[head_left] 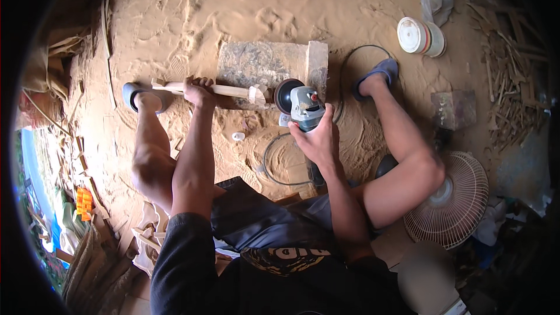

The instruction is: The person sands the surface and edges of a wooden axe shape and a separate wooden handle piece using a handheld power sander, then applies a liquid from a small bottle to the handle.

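Note:
My left hand (200,91) is closed around the shaft of a long carved wooden piece (233,91), held crosswise over the near edge of a low block. The piece has a flared left end and a knobbed right end. In my right hand (319,140) is an angle grinder (307,107), gripped by its body, with fingers partly hidden beneath it. Its round dark sanding disc (287,95) faces left, close beside the knobbed end; whether they touch I cannot tell. Behind them lies the worn block (256,58), with a narrower upright piece at its right end.
Dust covers the ground (192,17). A white bucket (421,37) lies at the far right, above a small block (453,109) and wood scraps (513,81). A caged fan (452,204) stands by my right knee. The black cord (265,163) loops near the grinder. Carved wooden pieces (153,230) lie at the lower left.

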Motion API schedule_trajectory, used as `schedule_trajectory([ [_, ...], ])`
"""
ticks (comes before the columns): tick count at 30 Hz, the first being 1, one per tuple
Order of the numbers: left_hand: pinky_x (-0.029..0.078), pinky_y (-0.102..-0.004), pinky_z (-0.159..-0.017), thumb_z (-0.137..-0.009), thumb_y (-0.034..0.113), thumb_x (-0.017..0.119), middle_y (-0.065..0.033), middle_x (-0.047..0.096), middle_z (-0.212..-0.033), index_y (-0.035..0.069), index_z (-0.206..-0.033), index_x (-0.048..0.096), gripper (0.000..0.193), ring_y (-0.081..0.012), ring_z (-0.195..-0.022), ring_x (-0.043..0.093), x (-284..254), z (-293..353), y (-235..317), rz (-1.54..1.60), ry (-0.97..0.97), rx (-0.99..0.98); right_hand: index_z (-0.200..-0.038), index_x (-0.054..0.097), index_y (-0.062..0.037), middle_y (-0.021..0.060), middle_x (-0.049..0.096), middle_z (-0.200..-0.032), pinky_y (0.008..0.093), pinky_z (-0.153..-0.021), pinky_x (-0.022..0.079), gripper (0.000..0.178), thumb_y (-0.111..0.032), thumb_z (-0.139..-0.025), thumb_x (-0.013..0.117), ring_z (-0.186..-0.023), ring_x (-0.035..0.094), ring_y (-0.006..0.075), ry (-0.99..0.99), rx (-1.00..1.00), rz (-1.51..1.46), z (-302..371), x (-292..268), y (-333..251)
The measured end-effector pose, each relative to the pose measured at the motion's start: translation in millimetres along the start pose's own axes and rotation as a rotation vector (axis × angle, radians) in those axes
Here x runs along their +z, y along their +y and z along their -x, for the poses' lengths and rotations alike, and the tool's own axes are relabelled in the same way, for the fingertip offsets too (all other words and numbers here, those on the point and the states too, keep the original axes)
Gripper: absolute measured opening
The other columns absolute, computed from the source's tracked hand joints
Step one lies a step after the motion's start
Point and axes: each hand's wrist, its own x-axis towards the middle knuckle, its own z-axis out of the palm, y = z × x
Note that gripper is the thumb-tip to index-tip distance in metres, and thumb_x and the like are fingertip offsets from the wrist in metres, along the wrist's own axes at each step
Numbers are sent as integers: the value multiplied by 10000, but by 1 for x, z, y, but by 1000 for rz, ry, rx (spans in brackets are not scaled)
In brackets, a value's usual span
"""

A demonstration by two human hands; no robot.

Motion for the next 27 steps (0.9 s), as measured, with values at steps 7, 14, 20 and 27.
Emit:
schedule_trajectory([
  [7,311,-304,-424,-907,189,620,-7,350,-637,128,-729,376,308,-163,-494,389,-2,-6,-2,6,15,-31,-1528,311,116,361,689,-1160,545,-912,556,1043,-444,-813,825,-1050,696,511,-70,-25,39,-8,17,-1],
  [14,315,-314,-426,-903,174,615,-14,344,-638,122,-734,358,312,-162,-493,370,-3,-13,-2,-11,30,-11,-1523,317,117,365,688,-1144,544,-890,563,1026,-425,-815,824,-1030,702,506,13,-80,36,-6,36,16],
  [20,320,-321,-432,-898,159,616,-19,346,-650,120,-749,353,305,-162,-498,369,-2,-13,-7,-17,46,-14,-1523,319,117,364,689,-1139,545,-895,561,1014,-412,-817,819,-1028,704,503,4,-34,24,-5,31,12],
  [27,312,-318,-452,-880,136,622,-7,339,-645,132,-750,346,305,-154,-502,340,-2,-7,-6,37,-27,-18,-1521,319,122,360,684,-1165,541,-901,562,1006,-420,-830,811,-1052,697,505,-11,-19,91,-5,22,9],
])
